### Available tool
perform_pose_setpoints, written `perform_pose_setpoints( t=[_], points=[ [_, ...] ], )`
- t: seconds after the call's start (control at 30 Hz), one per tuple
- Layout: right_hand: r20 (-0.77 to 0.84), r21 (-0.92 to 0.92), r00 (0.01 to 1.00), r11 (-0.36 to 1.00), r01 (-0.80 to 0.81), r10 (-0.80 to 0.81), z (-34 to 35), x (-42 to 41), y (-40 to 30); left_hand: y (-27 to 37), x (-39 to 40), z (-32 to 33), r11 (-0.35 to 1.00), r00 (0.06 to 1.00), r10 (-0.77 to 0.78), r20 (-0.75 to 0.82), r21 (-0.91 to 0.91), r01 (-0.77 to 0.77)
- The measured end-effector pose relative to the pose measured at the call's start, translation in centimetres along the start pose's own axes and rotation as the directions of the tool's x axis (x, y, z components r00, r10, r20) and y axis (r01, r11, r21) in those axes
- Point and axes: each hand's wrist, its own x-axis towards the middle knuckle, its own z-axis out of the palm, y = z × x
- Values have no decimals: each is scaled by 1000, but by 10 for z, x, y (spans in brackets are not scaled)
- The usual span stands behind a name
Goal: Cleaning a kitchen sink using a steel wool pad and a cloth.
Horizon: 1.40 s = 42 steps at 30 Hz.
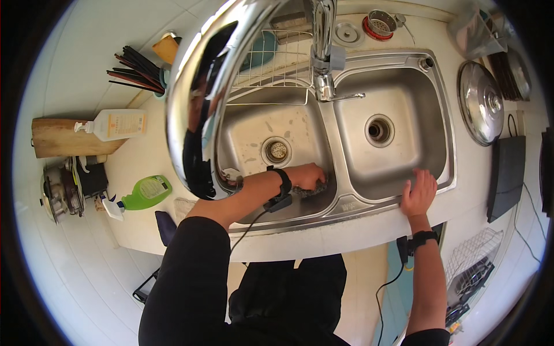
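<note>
My left hand (308, 176) is down in the left basin (298, 125) of a double stainless steel sink, its fingers closed over a dark wire scouring pad (312, 189) pressed to the basin's near right corner. Brownish spots mark the basin floor around a drain strainer (277, 150). My right hand (419, 193) rests empty, fingers a little apart, on the near right rim of the right basin (385, 95), which has an open drain hole (379, 130). A chrome faucet (323, 86) rises behind the divider, and its large curved spout hides part of the left basin.
A wire rack (277, 65) overhangs the left basin's back. On the left counter are a green spray bottle (147, 192), a pump bottle (119, 124) and a cutting board (56, 137). A pot lid (480, 103) lies to the right; a strainer basket (381, 24) sits behind the sink.
</note>
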Motion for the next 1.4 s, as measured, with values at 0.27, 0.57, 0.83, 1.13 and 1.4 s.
perform_pose_setpoints(
  t=[0.27, 0.57, 0.83, 1.13, 1.4],
  points=[
    [17, 7, 1000, 1000, -24, 24, -1, -1, 3, 0, -62, 2, 991, 981, -124, 149, -32, 130],
    [12, 13, 1000, 1000, -11, 11, -3, 3, -2, 9, -40, 8, 990, 996, -81, -38, -116, 76],
    [18, -5, 1000, 1000, -19, 19, -1, -3, -1, 19, -61, 0, 982, 984, -166, 66, -85, 172],
    [-14, -54, 1000, 999, -7, 7, -11, -2, -5, 70, -158, -31, 968, 949, -247, -194, -16, 249],
    [-103, -183, 994, 981, -64, 45, -24, -20, -65, 122, -266, -40, 953, 565, -280, -777, -294, 68]
  ],
)
